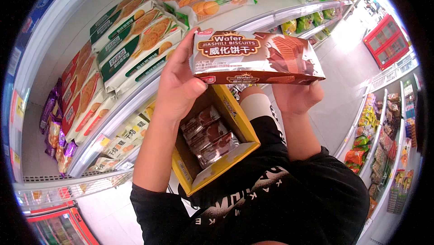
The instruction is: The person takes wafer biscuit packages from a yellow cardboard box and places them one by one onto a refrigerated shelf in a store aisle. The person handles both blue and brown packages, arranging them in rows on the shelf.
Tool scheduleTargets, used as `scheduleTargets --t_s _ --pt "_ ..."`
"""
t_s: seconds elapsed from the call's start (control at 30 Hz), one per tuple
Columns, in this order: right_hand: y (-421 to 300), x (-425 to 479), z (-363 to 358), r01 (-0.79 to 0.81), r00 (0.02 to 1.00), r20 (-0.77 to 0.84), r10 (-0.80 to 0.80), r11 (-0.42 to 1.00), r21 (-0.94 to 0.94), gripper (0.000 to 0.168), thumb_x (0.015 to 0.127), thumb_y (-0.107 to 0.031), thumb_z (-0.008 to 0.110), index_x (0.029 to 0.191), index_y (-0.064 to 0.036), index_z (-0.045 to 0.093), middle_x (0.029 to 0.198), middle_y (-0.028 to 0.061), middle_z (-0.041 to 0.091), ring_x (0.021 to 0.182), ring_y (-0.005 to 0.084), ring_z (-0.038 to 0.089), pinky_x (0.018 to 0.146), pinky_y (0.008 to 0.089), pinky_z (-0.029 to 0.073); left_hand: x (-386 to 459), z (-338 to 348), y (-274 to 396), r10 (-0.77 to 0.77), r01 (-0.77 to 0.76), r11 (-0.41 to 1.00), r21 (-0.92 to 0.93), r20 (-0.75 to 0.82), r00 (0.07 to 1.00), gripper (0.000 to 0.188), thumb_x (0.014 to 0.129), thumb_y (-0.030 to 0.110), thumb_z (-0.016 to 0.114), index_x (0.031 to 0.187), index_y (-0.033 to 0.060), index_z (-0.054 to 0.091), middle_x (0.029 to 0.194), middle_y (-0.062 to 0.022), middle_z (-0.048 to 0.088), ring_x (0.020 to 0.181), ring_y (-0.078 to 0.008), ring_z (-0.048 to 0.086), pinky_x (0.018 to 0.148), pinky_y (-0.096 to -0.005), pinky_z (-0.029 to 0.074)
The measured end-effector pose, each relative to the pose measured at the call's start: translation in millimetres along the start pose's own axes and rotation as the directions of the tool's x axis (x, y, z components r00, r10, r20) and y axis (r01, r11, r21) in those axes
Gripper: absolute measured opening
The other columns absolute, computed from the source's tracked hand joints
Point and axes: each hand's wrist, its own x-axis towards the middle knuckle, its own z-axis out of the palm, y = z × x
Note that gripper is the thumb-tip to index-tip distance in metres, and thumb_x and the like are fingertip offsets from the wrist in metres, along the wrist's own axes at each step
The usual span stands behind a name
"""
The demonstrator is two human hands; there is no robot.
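Between my two hands I hold up a brown and white pack of wafer biscuits. My left hand grips its left end, the thumb on the lower edge. At the right end my right hand supports it from below, with the thumb at the bottom corner. Under the pack, an open yellow cardboard box stands tilted against my lap. Several brown wafer packs lie inside it. My forearm partly hides the box's left side.
A curved white shelf bears green and white biscuit packs, red and white packs and purple-wrapped snacks. More snack bags lie on a lower tier. Across the aisle floor stand further shelves and a red-framed cabinet.
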Motion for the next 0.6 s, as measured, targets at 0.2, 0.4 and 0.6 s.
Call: scheduleTargets --t_s 0.2,0.4,0.6 --pt "3 1 -5 -0.039 0.999 0.029 0.037 0.995 0.089 0.085 0.083 -0.051 0.063 0.15 -0.004 0.036 0.151 0.0154 0.043 0.139 0.0361 0.041 0.115 0.0536 0.032 0 -4 -2 0.138 -0.148 0.972 0.184 0.07 0.988 0.109 0.062 0.034 0.093 0.147 -0.0049 0.037 0.14 -0.0117 0.05 0.134 -0.0239 0.045 0.115 -0.0374 0.029" --pt "4 1 -9 -0.089 0.995 0.043 0.092 0.995 -0.047 0.096 0.077 -0.051 0.071 0.15 -0.001 0.033 0.15 0.0169 0.044 0.139 0.0353 0.042 0.113 0.0514 0.035 2 -13 1 0.192 -0.218 0.903 0.371 0.105 0.976 0.097 0.06 0.028 0.088 0.14 -0.0035 0.043 0.129 -0.0095 0.055 0.122 -0.0202 0.053 0.109 -0.0354 0.036" --pt "2 14 -13 -0.066 0.98 0.181 0.08 0.994 -0.084 0.098 0.074 -0.042 0.083 0.148 0.002 0.034 0.149 0.0206 0.042 0.136 0.0362 0.045 0.113 0.0532 0.037 -7 -7 3 0.264 -0.274 0.882 0.383 0.08 0.961 0.091 0.059 0.029 0.087 0.133 -0.0043 0.045 0.12 -0.0082 0.056 0.113 -0.0176 0.055 0.103 -0.0327 0.039"
